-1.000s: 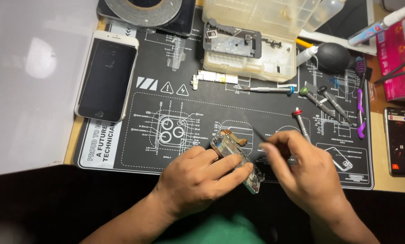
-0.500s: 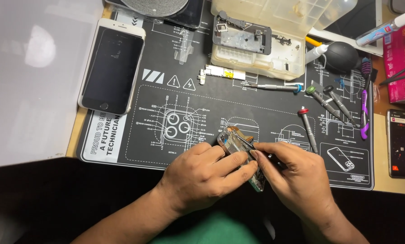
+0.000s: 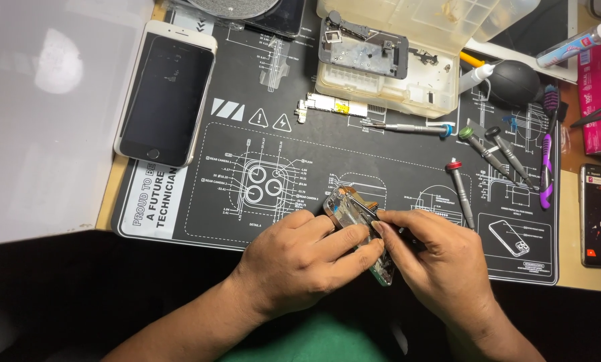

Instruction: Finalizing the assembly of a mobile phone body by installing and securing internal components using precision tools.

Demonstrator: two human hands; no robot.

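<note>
Left hand (image 3: 300, 258): closed around an opened phone body (image 3: 357, 231), fingers wrapped over its near side, thumb across the top; the body is held tilted above the near edge of the black work mat (image 3: 354, 167), right of the mat's middle.
Right hand (image 3: 434, 258): fingers pinched shut on a slim dark tool (image 3: 371, 213), its tip touching the upper part of the phone body; the two hands touch at the fingertips.
Phone body: metal and glass parts show between the fingers; what lies inside is too small to tell.
Mat: black with white line drawings, covering most of the desk.
Left edge of mat: a white smartphone (image 3: 166, 94) lies face up with a dark screen, overlapping the far left corner; just beside it a pale sheet (image 3: 45, 114) covers the desk.
Far edge of mat: a clear plastic parts box (image 3: 414, 47) stands open, with a dark metal frame (image 3: 364, 47) resting on it; a small circuit board (image 3: 330, 107) lies just in front of the box.
Middle right of mat: a silver screwdriver (image 3: 407, 127) lies flat near the board; a red-capped screwdriver (image 3: 460, 191) and two dark ones (image 3: 495, 153) lie close together.
Far right corner of mat: a black rubber air blower (image 3: 511, 84) and a purple tool (image 3: 547, 157).
Right of the mat: a second phone (image 3: 598, 216) with a lit screen lies on the desk.
</note>
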